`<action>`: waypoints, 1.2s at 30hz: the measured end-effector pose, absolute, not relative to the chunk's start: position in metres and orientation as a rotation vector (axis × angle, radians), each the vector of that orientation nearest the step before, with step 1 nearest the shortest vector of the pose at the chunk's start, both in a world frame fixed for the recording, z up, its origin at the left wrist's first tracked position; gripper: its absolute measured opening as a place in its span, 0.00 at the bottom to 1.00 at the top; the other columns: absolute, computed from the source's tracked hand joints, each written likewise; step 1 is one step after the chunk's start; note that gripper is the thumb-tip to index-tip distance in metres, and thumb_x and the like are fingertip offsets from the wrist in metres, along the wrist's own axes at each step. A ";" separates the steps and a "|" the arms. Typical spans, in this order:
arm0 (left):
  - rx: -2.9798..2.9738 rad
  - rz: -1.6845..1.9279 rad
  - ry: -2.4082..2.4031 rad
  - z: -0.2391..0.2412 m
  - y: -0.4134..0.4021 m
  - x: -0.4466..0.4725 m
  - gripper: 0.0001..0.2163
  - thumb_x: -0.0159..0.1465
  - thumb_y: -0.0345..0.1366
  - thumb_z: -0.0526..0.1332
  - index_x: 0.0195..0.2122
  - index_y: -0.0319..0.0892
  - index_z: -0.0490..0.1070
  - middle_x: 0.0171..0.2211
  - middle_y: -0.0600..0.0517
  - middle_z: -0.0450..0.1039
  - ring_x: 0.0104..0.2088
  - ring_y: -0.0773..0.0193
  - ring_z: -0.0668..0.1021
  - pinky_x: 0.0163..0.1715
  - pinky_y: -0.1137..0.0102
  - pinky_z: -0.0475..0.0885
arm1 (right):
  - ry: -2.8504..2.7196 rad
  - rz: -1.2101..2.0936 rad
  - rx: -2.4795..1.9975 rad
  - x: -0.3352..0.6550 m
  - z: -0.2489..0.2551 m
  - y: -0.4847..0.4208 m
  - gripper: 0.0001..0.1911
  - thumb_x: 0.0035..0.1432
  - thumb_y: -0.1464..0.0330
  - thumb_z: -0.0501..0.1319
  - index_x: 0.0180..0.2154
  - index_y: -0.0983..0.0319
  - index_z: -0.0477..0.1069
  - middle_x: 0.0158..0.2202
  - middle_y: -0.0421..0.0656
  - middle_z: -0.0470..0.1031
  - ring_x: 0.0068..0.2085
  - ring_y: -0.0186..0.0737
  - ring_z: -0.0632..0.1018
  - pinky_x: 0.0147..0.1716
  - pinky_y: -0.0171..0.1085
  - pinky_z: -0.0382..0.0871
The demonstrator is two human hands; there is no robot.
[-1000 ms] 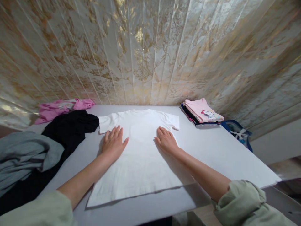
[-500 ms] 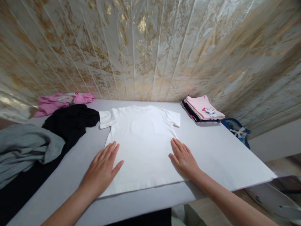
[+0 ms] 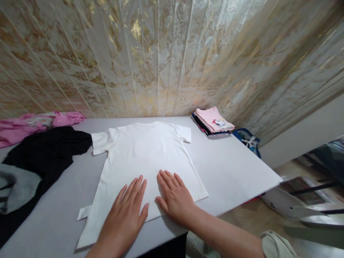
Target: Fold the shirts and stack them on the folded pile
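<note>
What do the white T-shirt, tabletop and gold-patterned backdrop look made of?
White T-shirt: matte knit, probably cotton-like; soft shallow wrinkles, no shine.
Tabletop: pale, smooth, mostly matte; laminate or a covering, can't tell which.
Gold-patterned backdrop: probably fabric with a metallic finish; vertical folds, bright gold glints. Could be film.

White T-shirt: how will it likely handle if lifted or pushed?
The white T-shirt is probably floppy, given the soft creases at its sleeves. It looks thin, so likely light. Pushed, it may bunch up, being spread flat across the table.
</note>
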State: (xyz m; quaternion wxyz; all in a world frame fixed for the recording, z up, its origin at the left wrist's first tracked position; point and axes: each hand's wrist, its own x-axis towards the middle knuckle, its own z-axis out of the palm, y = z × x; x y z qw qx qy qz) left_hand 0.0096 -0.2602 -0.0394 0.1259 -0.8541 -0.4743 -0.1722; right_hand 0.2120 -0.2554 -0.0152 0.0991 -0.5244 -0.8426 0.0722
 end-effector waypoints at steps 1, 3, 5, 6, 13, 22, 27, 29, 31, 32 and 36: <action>-2.480 -0.515 -1.365 -0.039 -0.261 0.002 0.31 0.66 0.43 0.49 0.69 0.41 0.45 0.67 0.45 0.55 0.65 0.56 0.62 0.63 0.57 0.54 | -2.487 0.210 -1.584 0.222 -0.016 -0.257 0.36 0.67 0.54 0.49 0.68 0.65 0.45 0.69 0.47 0.46 0.69 0.46 0.50 0.66 0.50 0.45; -2.463 -0.540 -1.346 -0.039 -0.263 -0.011 0.32 0.66 0.44 0.49 0.69 0.43 0.42 0.67 0.46 0.55 0.64 0.56 0.63 0.62 0.57 0.55 | -2.463 0.184 -1.665 0.243 -0.016 -0.261 0.36 0.66 0.54 0.49 0.68 0.65 0.45 0.69 0.47 0.46 0.69 0.46 0.50 0.66 0.50 0.45; -2.455 -0.550 -1.349 -0.040 -0.265 -0.020 0.33 0.65 0.44 0.49 0.70 0.44 0.41 0.67 0.46 0.55 0.63 0.55 0.64 0.62 0.57 0.56 | -2.426 0.142 -1.749 0.260 -0.016 -0.264 0.35 0.66 0.56 0.50 0.68 0.65 0.47 0.69 0.47 0.46 0.69 0.46 0.51 0.66 0.49 0.47; -2.455 -0.549 -1.359 -0.043 -0.267 -0.024 0.33 0.65 0.43 0.49 0.70 0.44 0.41 0.67 0.46 0.55 0.63 0.55 0.65 0.61 0.56 0.57 | -2.410 0.119 -1.784 0.266 -0.016 -0.266 0.34 0.66 0.57 0.51 0.68 0.65 0.47 0.69 0.47 0.46 0.69 0.46 0.51 0.66 0.49 0.48; -2.607 -0.525 -1.358 -0.036 -0.248 -0.045 0.25 0.66 0.48 0.49 0.64 0.55 0.58 0.62 0.51 0.65 0.59 0.53 0.70 0.54 0.55 0.68 | -2.404 0.027 -1.808 0.272 -0.019 -0.276 0.34 0.63 0.63 0.54 0.67 0.67 0.49 0.69 0.49 0.47 0.68 0.48 0.52 0.65 0.50 0.51; -2.752 -0.376 -1.535 0.061 -0.094 0.088 0.24 0.68 0.46 0.47 0.60 0.37 0.65 0.62 0.42 0.63 0.62 0.53 0.65 0.61 0.56 0.59 | -2.326 0.086 -1.807 0.266 -0.028 -0.280 0.35 0.60 0.67 0.55 0.66 0.67 0.51 0.68 0.51 0.49 0.68 0.50 0.54 0.64 0.52 0.54; -2.684 -0.337 -1.747 0.001 -0.044 0.133 0.26 0.69 0.45 0.47 0.65 0.39 0.56 0.68 0.43 0.51 0.67 0.54 0.55 0.65 0.54 0.47 | -2.180 0.413 -1.671 0.287 -0.009 -0.269 0.28 0.60 0.66 0.55 0.62 0.64 0.62 0.64 0.51 0.61 0.64 0.48 0.63 0.61 0.48 0.60; -2.711 -0.313 -1.752 -0.017 -0.039 0.134 0.28 0.69 0.48 0.44 0.67 0.41 0.53 0.69 0.45 0.47 0.68 0.54 0.52 0.66 0.53 0.45 | -2.008 0.623 -1.627 0.308 0.006 -0.247 0.21 0.64 0.64 0.51 0.55 0.61 0.69 0.55 0.49 0.72 0.56 0.44 0.73 0.55 0.43 0.67; -2.723 -0.333 -1.722 -0.027 -0.037 0.131 0.28 0.69 0.49 0.43 0.67 0.41 0.53 0.69 0.46 0.46 0.69 0.54 0.51 0.66 0.52 0.44 | -1.818 0.780 -1.678 0.331 0.018 -0.211 0.18 0.65 0.62 0.49 0.49 0.59 0.73 0.44 0.45 0.79 0.45 0.42 0.79 0.45 0.40 0.72; -2.726 -0.345 -1.712 -0.030 -0.037 0.129 0.28 0.69 0.49 0.43 0.67 0.42 0.53 0.69 0.46 0.46 0.68 0.54 0.51 0.65 0.52 0.44 | -1.774 0.789 -1.709 0.342 0.022 -0.189 0.18 0.65 0.63 0.49 0.47 0.60 0.73 0.41 0.45 0.80 0.42 0.41 0.79 0.44 0.38 0.71; -2.718 -0.392 -1.699 -0.032 -0.035 0.127 0.27 0.69 0.49 0.44 0.66 0.44 0.55 0.69 0.46 0.49 0.68 0.53 0.53 0.65 0.52 0.45 | -1.669 0.528 -2.183 0.370 0.026 -0.097 0.13 0.63 0.65 0.53 0.38 0.61 0.75 0.36 0.43 0.80 0.38 0.39 0.78 0.37 0.33 0.67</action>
